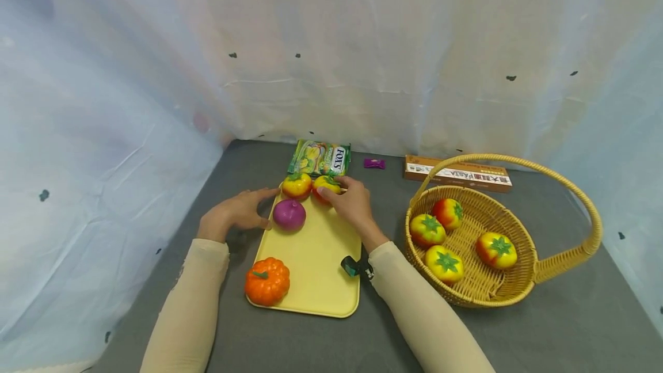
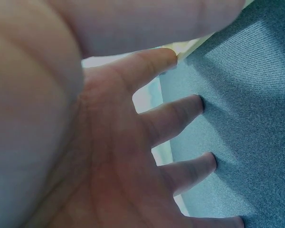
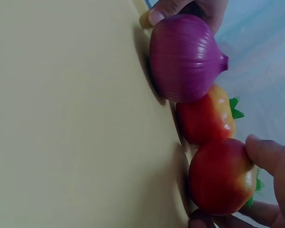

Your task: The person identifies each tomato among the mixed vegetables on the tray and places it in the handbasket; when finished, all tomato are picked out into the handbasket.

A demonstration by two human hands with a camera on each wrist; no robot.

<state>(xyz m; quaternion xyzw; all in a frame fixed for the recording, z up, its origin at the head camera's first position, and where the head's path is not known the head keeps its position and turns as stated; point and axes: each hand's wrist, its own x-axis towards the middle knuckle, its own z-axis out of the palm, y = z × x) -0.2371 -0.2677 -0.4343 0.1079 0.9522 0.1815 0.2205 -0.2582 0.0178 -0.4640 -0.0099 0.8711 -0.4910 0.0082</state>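
Observation:
At the far end of the yellow tray [image 1: 321, 269], my right hand [image 1: 353, 203] grips a red-and-yellow tomato [image 3: 221, 178] with a green leafy top. A second tomato [image 1: 297, 186] sits just left of it, near the tray's far left corner. The purple onion [image 1: 289, 215] lies in front of that one. My left hand [image 1: 240, 210] is at the tray's left edge, its fingers [image 2: 173, 118] spread and nothing in its palm; the thumb is by the rim, beside the onion. An orange pumpkin [image 1: 267, 282] occupies the near left corner of the tray.
To the right stands a wicker basket [image 1: 523, 292] with a tall handle and several tomatoes inside. Behind the tray lie a green Fox's packet [image 1: 320, 157], a small purple wrapper [image 1: 374, 163] and a long brown box [image 1: 458, 174]. White sheeting [image 1: 331, 73] encloses the grey table.

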